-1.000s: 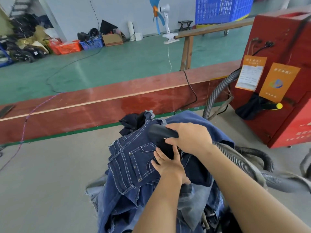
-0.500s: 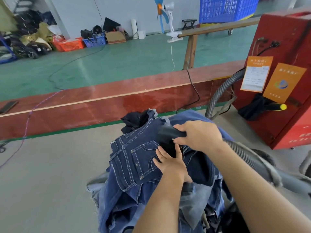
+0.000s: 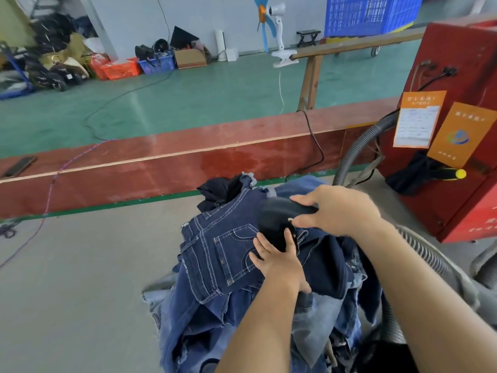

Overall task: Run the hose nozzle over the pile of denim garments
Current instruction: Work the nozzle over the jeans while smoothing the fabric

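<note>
The right hand (image 3: 340, 210) grips the black nozzle (image 3: 279, 215), pressed on the top jeans (image 3: 223, 254) of the denim pile (image 3: 242, 305), which sits on the grey floor just in front of the red machine (image 3: 457, 130). The left hand (image 3: 279, 262) lies flat with straight fingers on the jeans, just beside the nozzle. To do this well, I judge: keep the cloth pinned taut, slide the nozzle slowly along seams, and let the hose (image 3: 419, 254) trail free toward the machine.

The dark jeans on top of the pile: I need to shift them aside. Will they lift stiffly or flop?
The dark jeans would likely flop: they already drape over the denim pile. Probably not slippery, as the left hand pins them flat beside the hose nozzle.
</note>
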### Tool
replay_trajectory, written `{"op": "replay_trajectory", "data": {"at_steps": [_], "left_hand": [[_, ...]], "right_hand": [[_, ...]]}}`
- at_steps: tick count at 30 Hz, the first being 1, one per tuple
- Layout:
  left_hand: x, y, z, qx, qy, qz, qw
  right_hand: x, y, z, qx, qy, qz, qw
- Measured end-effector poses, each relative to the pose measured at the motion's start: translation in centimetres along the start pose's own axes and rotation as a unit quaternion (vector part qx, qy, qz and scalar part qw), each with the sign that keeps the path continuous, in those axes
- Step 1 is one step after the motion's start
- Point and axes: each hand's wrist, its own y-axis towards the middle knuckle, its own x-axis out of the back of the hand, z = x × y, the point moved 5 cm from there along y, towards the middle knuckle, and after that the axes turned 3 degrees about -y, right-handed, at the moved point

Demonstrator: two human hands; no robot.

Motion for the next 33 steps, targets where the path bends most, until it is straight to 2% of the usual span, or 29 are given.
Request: {"op": "replay_trajectory", "data": {"at_steps": [2,4,6,9,10,12,14,16,18,20,21,25,28,30,32,33], "left_hand": [[0.1,-0.1,0.0,0.001,0.003,0.001,1.0],[0.2,-0.3,-0.1,-0.002,0.004,0.0,1.0],[0.1,-0.3,0.0,-0.014,-0.004,0.003,1.0],[1.9,-0.3,0.9,-0.059,-0.087,0.013,0.994],[3.1,-0.2,1.5,-0.076,-0.141,-0.012,0.987],[5.6,0.0,3.9,-0.078,-0.267,-0.147,0.949],[6.1,0.3,6.5,-0.019,-0.311,-0.269,0.911],[5.5,0.6,7.0,-0.014,-0.265,-0.306,0.914],[5.9,0.7,5.3,-0.106,-0.196,-0.329,0.918],[6.9,1.0,2.9,-0.219,-0.06,-0.317,0.921],[7.3,1.3,2.0,-0.249,0.017,-0.302,0.92],[8.4,2.9,1.7,-0.226,0.218,-0.257,0.914],[9.8,3.0,1.9,-0.257,0.333,-0.235,0.876],[10.8,2.4,1.4,-0.292,0.354,-0.202,0.865],[12.1,1.2,0.6,-0.322,0.267,-0.148,0.896],[13.1,0.7,0.5,-0.319,0.232,-0.145,0.907]], "right_hand": [[-0.9,0.4,1.0,0.007,-0.028,-0.007,1.0],[-1.1,0.7,1.9,0.009,0.003,-0.034,0.999],[-0.3,0.9,1.7,-0.002,0.1,-0.081,0.992],[1.7,0.5,0.1,-0.027,0.256,-0.159,0.953],[2.2,0.2,-0.7,-0.035,0.293,-0.18,0.938],[2.8,-0.5,-2.3,-0.07,0.34,-0.213,0.913],[3.1,-1.1,-3.6,-0.108,0.336,-0.227,0.908],[3.1,-1.6,-4.4,-0.141,0.308,-0.226,0.913],[3.0,-2.1,-5.2,-0.162,0.29,-0.225,0.916],[3.0,-2.3,-6.1,-0.17,0.29,-0.226,0.914],[3.0,-2.3,-6.4,-0.169,0.296,-0.226,0.913],[3.1,-2.3,-7.4,-0.155,0.334,-0.228,0.902],[3.1,-2.3,-8.2,-0.154,0.341,-0.229,0.899],[3.3,-2.4,-8.4,-0.157,0.348,-0.224,0.897],[3.3,-2.5,-8.7,-0.161,0.348,-0.222,0.896],[3.3,-2.6,-9.0,-0.163,0.352,-0.222,0.894]]}}
